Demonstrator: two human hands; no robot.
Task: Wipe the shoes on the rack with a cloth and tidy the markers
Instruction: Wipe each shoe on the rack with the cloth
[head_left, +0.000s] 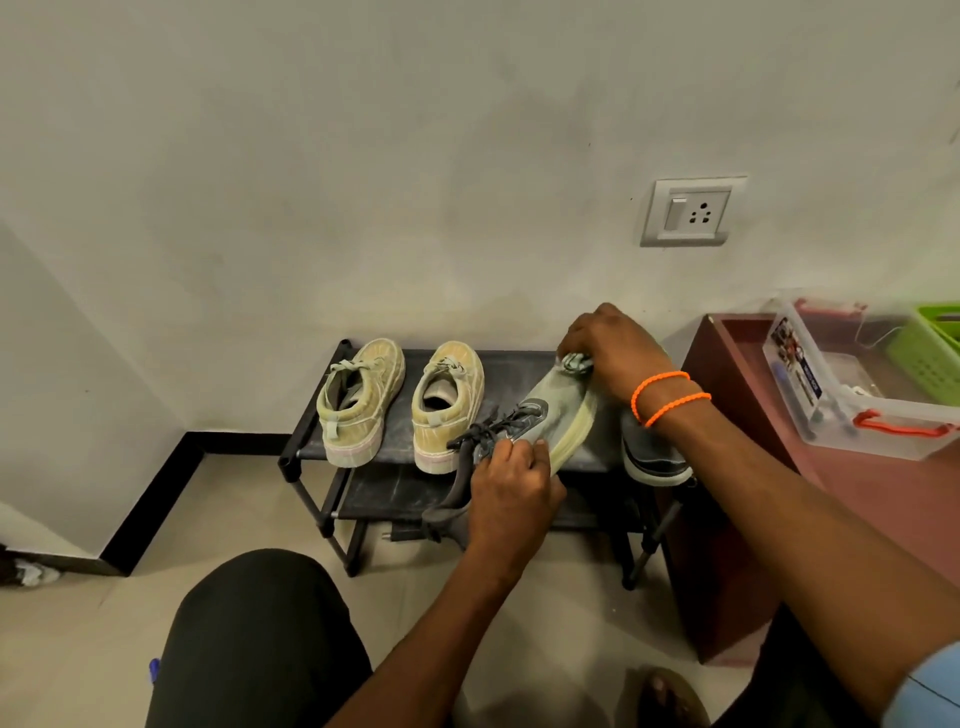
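Note:
A black two-tier shoe rack (311, 431) stands against the wall. Two beige canvas shoes (358, 400) (447, 405) sit on its top shelf. My left hand (511, 486) grips the heel end of a grey-green laced shoe (553, 415), held tilted above the shelf. My right hand (613, 358) presses a bunched grey cloth (575, 362) against that shoe's toe. A dark shoe (649, 452) lies on the shelf under my right wrist, partly hidden. No markers are clearly visible.
A maroon cabinet (737, 405) stands right of the rack, carrying a clear plastic box (831, 384) with red latches and a green basket (935, 348). A wall socket (693, 210) is above. My knee (260, 639) is in front, over a tiled floor.

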